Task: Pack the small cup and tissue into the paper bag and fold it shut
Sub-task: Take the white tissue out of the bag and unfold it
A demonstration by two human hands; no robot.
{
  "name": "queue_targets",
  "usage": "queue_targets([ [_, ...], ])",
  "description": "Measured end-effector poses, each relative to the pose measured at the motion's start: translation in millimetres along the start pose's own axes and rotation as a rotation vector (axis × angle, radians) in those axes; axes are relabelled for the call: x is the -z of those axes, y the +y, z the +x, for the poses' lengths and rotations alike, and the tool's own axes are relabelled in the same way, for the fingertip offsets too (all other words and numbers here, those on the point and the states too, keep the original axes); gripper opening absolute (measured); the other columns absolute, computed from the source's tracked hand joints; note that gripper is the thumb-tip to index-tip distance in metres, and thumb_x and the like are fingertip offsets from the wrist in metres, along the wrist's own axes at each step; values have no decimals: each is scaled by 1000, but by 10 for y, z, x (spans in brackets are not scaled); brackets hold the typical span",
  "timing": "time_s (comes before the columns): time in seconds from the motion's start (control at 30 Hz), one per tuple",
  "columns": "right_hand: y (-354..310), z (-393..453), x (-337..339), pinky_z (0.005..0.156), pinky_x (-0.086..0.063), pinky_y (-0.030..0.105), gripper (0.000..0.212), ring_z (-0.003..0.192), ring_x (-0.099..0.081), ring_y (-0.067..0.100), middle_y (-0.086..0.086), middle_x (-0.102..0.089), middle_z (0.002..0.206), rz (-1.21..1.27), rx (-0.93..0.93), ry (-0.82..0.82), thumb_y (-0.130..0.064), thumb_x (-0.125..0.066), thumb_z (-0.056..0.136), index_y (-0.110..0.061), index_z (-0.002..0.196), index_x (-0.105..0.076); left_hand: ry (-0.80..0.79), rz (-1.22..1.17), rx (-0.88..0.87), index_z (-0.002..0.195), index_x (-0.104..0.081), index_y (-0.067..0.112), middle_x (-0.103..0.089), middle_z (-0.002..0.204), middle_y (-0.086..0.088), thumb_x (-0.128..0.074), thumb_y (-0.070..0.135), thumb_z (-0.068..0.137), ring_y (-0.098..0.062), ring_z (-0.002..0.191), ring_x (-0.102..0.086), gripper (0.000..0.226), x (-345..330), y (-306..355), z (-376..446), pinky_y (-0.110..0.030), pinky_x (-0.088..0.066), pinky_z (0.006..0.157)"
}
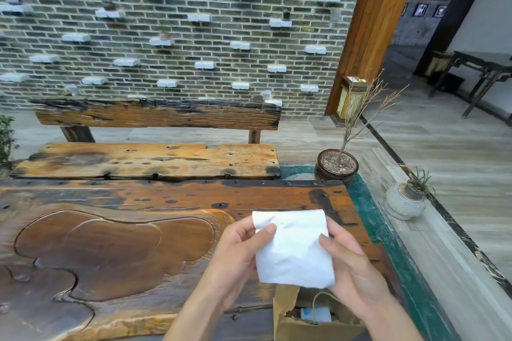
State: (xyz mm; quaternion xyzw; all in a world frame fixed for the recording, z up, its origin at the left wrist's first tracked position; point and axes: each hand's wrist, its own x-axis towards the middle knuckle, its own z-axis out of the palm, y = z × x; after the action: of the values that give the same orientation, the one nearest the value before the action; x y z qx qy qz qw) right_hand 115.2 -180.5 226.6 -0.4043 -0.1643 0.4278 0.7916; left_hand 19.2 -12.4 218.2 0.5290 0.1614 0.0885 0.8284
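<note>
Both hands pinch the white tissue (293, 249) above the desk (166, 196), left hand (238, 252) at its nine o'clock edge, right hand (352, 266) at three. The paper bag (288, 321) stands open at six o'clock, something pale blue inside, perhaps the cup. Tissue and folding remain.

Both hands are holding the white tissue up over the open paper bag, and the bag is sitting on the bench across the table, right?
Not quite. The head view shows the left hand and right hand holding the tissue above the open paper bag, but the bag sits at the near edge, just below the hands, not on the bench across the table.
</note>
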Motion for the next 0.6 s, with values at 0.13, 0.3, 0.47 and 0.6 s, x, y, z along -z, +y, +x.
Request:
queue_targets([
  [0.13, 25, 58, -87, 99, -49, 51, 53, 119, -62, 40, 23, -66, 127, -218, 10, 104, -22, -80, 75, -5, 123, -64, -17, 106, -37, 111, -73, 9, -75, 110, -18, -64, 17, 93, -29, 96, -70, 22, 68, 53, -35, -43, -52, 87],
  [0.3, 73, 107, -192, 80, -60, 38, 29, 99, -73, 30, 15, -76, 109, -406, 62, 255, -14, -76, 75, -13, 104, -76, -39, 204, -107, 109, -74, 7, -77, 105, -15, -60, 14, 94, -24, 92, -73, 22, 92, 116, -32, -31, -58, 76],
  [0.47, 25, 100, -213, 75, -61, 33, 28, 98, -74, 28, 11, -78, 105, -553, 104, 286, -7, -74, 85, -8, 113, -71, -38, 277, -163, 107, -74, 3, -79, 98, -13, -59, 5, 93, -13, 81, -73, 20, 172, 211, -16, -19, -54, 62],
  [0.6, -37, 68, -220, 78, -60, 31, 21, 94, -76, 24, 11, -79, 99, -659, 126, 287, -4, -65, 91, -6, 111, -70, -34, 360, -190, 103, -76, 12, -80, 96, -6, -60, 11, 95, -14, 84, -73, 18, 261, 291, -8, -21, -54, 66],
])
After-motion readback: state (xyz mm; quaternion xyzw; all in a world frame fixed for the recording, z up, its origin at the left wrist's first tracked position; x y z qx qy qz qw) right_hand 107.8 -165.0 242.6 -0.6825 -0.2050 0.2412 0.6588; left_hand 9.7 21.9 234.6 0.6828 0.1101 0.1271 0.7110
